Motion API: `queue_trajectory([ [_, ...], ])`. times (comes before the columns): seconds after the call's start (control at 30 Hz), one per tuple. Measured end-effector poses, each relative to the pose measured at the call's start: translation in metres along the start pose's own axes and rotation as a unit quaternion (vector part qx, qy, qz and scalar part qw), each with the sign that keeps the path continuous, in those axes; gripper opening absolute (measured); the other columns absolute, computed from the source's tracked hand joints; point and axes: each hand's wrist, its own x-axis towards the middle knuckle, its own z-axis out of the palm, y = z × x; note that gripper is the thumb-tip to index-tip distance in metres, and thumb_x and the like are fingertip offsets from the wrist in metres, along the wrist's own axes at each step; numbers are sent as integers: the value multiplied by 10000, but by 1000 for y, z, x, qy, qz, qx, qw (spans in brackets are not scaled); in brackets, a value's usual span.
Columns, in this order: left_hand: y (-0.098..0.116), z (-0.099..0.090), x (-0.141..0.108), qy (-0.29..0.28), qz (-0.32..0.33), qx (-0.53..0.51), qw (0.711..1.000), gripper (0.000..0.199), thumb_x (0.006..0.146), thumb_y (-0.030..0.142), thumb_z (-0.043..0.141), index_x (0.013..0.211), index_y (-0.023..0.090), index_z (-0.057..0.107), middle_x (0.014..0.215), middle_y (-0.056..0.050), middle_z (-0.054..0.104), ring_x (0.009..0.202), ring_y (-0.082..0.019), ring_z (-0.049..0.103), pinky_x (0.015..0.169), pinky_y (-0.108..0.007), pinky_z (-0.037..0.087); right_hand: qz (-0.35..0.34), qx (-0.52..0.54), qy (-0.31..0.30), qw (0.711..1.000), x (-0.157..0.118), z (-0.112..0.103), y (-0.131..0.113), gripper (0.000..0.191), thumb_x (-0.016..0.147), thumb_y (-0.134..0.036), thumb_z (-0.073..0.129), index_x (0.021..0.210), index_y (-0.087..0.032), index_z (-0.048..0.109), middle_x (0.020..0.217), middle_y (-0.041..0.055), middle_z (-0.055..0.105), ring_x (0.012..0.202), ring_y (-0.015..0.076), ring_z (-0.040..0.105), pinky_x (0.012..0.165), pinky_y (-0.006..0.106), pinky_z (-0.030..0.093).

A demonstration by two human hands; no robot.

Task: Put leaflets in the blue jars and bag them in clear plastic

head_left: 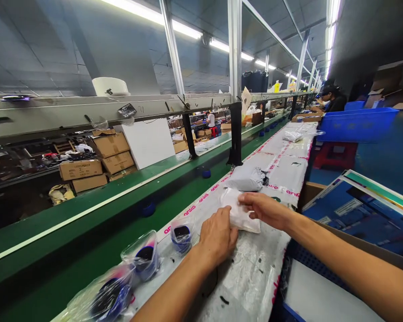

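One white packet, likely light, soft and slippery; best taken by opposite side edges. Lies on the wrapped bench, between left hand, curled against the left edge, and right hand, loosely half-open over the right side; cannot tell whether pinched by either.

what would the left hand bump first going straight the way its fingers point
First the white packet against the left hand; beyond that, probably the pale bag, though depth is unclear.
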Motion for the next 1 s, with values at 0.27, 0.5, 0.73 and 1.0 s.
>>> queue_trajectory([
  [0.27,-9,-24,-19,52,9,-122,991,380,867,231,555,1244,196,596,1365,-102,607,1179,-283,614,1031,-435,459,-93,86,-53,991,-27,29,-40,260,688,-355,822,790,-156,689,766,1,624,610,93,506,517,206,420],
  [0.5,-9,-91,-109,137,-134,-381,904,441,834,580,656,1018,185,585,897,-27,675,707,-146,651,627,-264,509,-146,-86,-205,964,-53,128,-30,335,779,-426,792,685,-151,625,616,-19,565,577,102,483,538,232,394],
  [0.73,-38,-115,-199,137,-208,-489,836,432,747,552,757,736,155,588,658,3,620,621,-115,593,632,-242,471,-5,-60,-396,916,-67,208,-14,357,699,-393,861,760,-168,591,682,-26,614,584,107,551,547,234,466],
  [1.0,-66,-123,-311,211,-207,-32,955,134,937,279,592,845,208,659,815,15,678,738,-124,607,666,-244,434,-284,-204,-237,907,-75,253,36,116,905,-290,626,848,-189,616,754,17,664,660,150,616,599,266,498],
])
